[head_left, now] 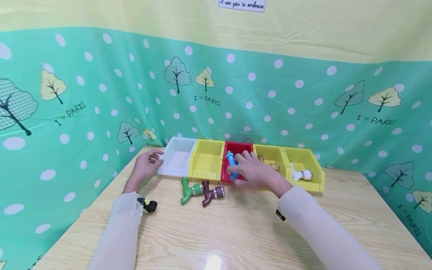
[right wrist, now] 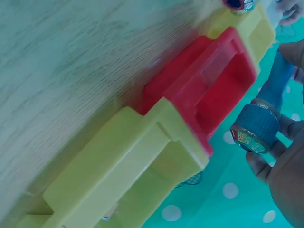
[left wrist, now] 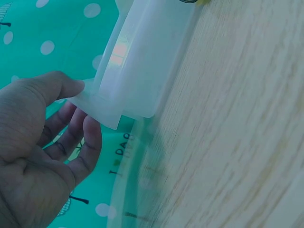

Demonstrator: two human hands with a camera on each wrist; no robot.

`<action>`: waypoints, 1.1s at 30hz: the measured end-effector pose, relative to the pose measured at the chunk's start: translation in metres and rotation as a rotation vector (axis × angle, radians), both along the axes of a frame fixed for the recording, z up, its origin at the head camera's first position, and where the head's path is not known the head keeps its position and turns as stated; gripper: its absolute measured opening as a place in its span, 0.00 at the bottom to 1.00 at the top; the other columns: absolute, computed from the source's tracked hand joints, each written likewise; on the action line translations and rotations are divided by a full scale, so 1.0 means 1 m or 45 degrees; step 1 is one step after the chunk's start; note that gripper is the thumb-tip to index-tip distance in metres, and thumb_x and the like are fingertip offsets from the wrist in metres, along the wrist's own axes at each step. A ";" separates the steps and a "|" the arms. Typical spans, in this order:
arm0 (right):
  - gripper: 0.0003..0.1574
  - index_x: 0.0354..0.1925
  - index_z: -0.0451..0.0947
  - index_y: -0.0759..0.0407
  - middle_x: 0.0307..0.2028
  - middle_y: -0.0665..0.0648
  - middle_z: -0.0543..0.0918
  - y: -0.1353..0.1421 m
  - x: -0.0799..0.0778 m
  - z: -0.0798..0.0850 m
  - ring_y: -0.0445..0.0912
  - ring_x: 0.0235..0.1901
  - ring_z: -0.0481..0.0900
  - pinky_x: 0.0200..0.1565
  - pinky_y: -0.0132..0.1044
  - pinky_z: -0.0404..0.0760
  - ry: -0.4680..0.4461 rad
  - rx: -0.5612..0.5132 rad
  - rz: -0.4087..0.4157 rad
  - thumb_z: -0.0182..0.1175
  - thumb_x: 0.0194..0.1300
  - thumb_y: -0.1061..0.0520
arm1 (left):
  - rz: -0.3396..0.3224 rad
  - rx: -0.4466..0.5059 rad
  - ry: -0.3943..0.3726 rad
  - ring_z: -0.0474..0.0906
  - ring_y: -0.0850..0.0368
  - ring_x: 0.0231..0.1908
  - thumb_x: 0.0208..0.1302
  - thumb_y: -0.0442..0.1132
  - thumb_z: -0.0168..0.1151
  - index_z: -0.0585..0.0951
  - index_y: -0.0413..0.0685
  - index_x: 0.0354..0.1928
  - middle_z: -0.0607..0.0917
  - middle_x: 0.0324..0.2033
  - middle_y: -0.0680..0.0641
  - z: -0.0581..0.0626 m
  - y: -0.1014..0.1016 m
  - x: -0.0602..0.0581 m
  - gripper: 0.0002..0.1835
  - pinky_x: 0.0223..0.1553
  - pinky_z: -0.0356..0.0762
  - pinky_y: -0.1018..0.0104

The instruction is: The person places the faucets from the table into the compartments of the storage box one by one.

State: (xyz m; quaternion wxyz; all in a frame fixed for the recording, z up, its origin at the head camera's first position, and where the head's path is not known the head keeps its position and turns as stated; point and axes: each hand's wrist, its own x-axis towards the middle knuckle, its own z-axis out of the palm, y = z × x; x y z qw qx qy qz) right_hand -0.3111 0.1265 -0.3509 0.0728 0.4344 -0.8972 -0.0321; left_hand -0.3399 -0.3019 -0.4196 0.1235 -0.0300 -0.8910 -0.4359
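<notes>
Blue tap (head_left: pixel 231 163), gripped by the right hand (head_left: pixel 251 170), over the red bin (head_left: pixel 239 145) near the far edge of the table (head_left: pixel 202 232); left hand (head_left: pixel 146 165) pinching the white bin (head_left: pixel 177 159) near the far left corner.

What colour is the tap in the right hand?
The tap is bright blue, clearest in the head view.

Right hand (head_left: pixel 251 170) partly hid blue tap (head_left: pixel 231 161) and orange tap (head_left: pixel 273 167) in head view; top edge cropped wall sign (head_left: pixel 242 4). In right wrist view, label (right wrist: pixel 250 141) on blue tap was too blurred to read.
</notes>
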 end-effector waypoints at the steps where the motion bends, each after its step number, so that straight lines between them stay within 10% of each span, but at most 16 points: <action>1: 0.23 0.57 0.79 0.36 0.48 0.54 0.72 0.000 -0.003 0.000 0.51 0.49 0.64 0.50 0.50 0.68 0.000 0.000 -0.013 0.67 0.64 0.45 | -0.001 0.000 0.001 0.78 0.44 0.48 0.74 0.39 0.62 0.79 0.45 0.62 0.81 0.49 0.39 0.000 0.000 0.000 0.18 0.43 0.80 0.57; 33: 0.32 0.65 0.76 0.37 0.62 0.60 0.74 -0.013 -0.062 -0.018 0.55 0.58 0.69 0.60 0.56 0.75 -0.180 0.071 -0.326 0.71 0.64 0.45 | 0.017 -0.010 0.000 0.78 0.44 0.47 0.73 0.39 0.63 0.80 0.44 0.62 0.81 0.48 0.40 0.002 0.003 -0.002 0.18 0.41 0.80 0.58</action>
